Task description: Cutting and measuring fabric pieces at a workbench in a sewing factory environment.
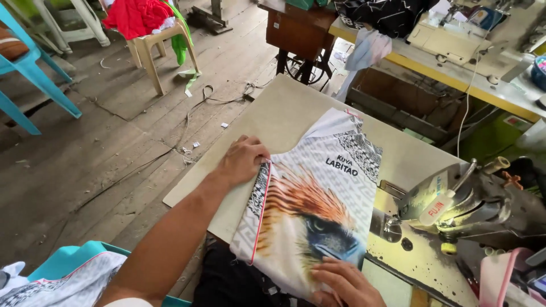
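While it lies flat on the beige sewing table (284,113), the eagle-print jersey piece (310,210) is held down at 2 spots. Left hand (242,161) is on its left edge by the pink trim, fingers bent & pressing down, not pinching. Right hand (346,283) is flat on the bottom edge, fingers spread a bit, w/ the eagle's beak just above. Sewing machine (472,199) sits close on the right. More printed cloth (68,281) is bottom left on a teal chair. Further off: a beige plastic stool (156,48) w/ red cloth (136,16) on the wood floor (96,142).
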